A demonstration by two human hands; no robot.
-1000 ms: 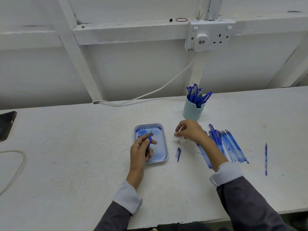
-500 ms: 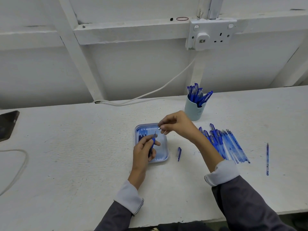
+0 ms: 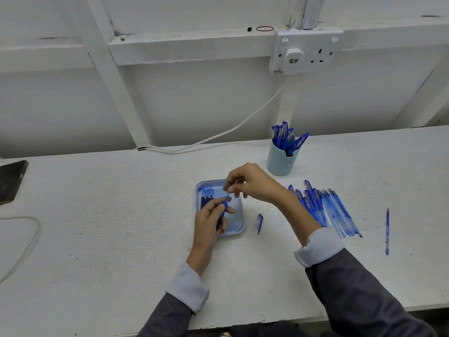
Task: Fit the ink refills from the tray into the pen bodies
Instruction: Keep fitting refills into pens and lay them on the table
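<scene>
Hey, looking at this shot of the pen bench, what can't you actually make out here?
Head view only:
- What the right hand pinches at the pen tip: too small.
- Most of that pen: hidden inside the left hand.
- Count of refills in the tray: blurred, partly behind the hands.
- Dark object at left: cut off by the edge.

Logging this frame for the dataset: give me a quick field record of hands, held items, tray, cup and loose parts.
left hand: grips a blue pen body, tip end up, above the tray
right hand: pinches a small part at the pen body's top end; too small to identify
tray: light blue, dark refills in its far left corner
cup: pale teal, holds upright blue pens
loose pens: fanned row right of the right forearm
pen cap: lies right of tray
single pen: far right, apart
</scene>
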